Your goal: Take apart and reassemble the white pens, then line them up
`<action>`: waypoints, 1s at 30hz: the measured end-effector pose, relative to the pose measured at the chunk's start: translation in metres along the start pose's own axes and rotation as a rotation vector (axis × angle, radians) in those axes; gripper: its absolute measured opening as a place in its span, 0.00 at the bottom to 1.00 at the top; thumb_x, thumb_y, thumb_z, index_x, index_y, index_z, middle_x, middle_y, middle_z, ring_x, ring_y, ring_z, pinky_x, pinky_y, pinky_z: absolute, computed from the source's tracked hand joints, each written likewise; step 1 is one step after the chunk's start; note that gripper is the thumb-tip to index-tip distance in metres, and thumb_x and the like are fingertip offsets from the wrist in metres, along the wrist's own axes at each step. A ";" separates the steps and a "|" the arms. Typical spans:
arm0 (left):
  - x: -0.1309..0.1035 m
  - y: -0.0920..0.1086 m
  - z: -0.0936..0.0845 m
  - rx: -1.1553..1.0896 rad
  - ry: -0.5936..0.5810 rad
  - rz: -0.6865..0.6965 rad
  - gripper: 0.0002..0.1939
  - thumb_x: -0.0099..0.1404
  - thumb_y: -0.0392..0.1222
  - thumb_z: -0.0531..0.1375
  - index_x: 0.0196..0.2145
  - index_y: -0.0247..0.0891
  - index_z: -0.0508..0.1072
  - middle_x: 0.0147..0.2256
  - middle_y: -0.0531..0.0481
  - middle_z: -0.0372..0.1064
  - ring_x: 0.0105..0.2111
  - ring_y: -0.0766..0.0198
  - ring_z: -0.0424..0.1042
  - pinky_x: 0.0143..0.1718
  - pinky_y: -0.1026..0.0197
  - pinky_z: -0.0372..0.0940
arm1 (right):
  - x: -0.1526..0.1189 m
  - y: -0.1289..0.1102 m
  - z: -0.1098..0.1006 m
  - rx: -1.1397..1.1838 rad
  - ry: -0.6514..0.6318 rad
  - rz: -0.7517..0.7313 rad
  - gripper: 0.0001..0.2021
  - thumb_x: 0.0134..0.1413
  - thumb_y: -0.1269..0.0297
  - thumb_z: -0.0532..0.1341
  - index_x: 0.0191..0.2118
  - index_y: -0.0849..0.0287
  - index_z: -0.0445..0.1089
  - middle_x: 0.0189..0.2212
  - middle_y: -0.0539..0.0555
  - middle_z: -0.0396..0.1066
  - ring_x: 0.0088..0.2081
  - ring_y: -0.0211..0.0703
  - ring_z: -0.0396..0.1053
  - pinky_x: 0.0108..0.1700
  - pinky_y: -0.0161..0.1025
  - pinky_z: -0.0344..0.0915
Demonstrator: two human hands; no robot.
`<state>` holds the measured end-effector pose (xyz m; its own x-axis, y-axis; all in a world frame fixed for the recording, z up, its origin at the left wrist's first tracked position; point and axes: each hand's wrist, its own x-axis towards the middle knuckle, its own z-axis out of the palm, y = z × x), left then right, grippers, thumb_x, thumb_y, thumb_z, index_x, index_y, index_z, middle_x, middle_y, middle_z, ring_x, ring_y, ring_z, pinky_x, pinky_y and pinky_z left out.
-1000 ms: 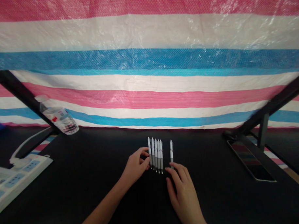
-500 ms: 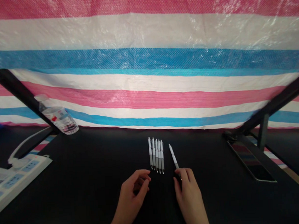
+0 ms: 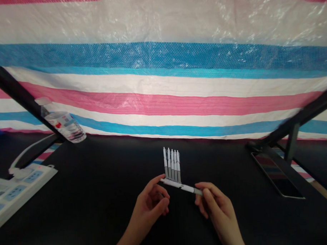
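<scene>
A white and grey pen (image 3: 180,186) is held level above the black table (image 3: 101,196). My right hand (image 3: 217,210) grips its right end between thumb and fingers. My left hand (image 3: 152,201) touches the pen's left end with thumb and forefinger. Just behind the held pen, several identical pens (image 3: 172,164) lie side by side in a neat row on the table, pointing away from me.
A white power strip (image 3: 15,185) lies at the left edge. A plastic water bottle (image 3: 61,122) leans at the back left. A phone (image 3: 278,174) lies at the right beside black frame bars (image 3: 297,117). A striped tarp (image 3: 161,72) hangs behind.
My right hand lifted the lone pen from the table and turned it crosswise. My left hand left the row and came to the pen's left end.
</scene>
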<state>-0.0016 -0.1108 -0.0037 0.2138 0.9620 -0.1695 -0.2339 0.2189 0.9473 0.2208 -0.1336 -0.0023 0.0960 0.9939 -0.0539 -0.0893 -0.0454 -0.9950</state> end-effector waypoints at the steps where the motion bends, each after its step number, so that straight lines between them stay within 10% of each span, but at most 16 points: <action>1: 0.000 -0.002 0.000 -0.006 -0.015 -0.002 0.32 0.57 0.49 0.71 0.58 0.41 0.70 0.33 0.49 0.73 0.23 0.65 0.71 0.24 0.63 0.67 | 0.001 0.001 -0.001 -0.008 -0.036 0.025 0.19 0.63 0.46 0.60 0.44 0.60 0.74 0.24 0.51 0.70 0.20 0.35 0.62 0.20 0.31 0.57; 13: -0.001 0.004 0.003 0.001 0.069 -0.039 0.21 0.60 0.56 0.68 0.41 0.36 0.81 0.26 0.48 0.76 0.24 0.63 0.72 0.26 0.63 0.67 | -0.001 0.006 0.006 -0.139 -0.129 0.118 0.24 0.57 0.43 0.64 0.42 0.62 0.79 0.20 0.52 0.71 0.17 0.34 0.63 0.19 0.30 0.54; 23: -0.001 -0.002 0.001 -0.027 0.114 -0.084 0.20 0.60 0.57 0.68 0.36 0.34 0.82 0.24 0.46 0.76 0.22 0.64 0.71 0.24 0.64 0.66 | -0.008 0.001 0.008 -0.421 -0.011 -0.430 0.07 0.61 0.63 0.64 0.40 0.52 0.81 0.33 0.56 0.79 0.34 0.47 0.76 0.35 0.38 0.72; 27: -0.002 -0.002 0.000 -0.024 0.096 -0.056 0.20 0.60 0.56 0.68 0.37 0.34 0.82 0.25 0.45 0.77 0.24 0.63 0.72 0.26 0.63 0.67 | -0.007 -0.002 0.006 -0.326 -0.042 -0.197 0.13 0.65 0.55 0.59 0.44 0.57 0.76 0.31 0.55 0.77 0.29 0.43 0.73 0.30 0.35 0.68; 30: -0.003 -0.001 -0.003 -0.040 0.113 -0.060 0.19 0.59 0.54 0.69 0.37 0.35 0.82 0.25 0.46 0.76 0.24 0.63 0.72 0.26 0.63 0.67 | -0.005 -0.001 0.005 -0.308 -0.120 -0.016 0.23 0.67 0.47 0.54 0.30 0.59 0.73 0.20 0.50 0.69 0.21 0.37 0.65 0.23 0.32 0.59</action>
<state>-0.0043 -0.1132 -0.0053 0.1213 0.9588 -0.2570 -0.2623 0.2807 0.9233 0.2153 -0.1377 -0.0004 -0.0245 0.9987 -0.0457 0.2166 -0.0393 -0.9755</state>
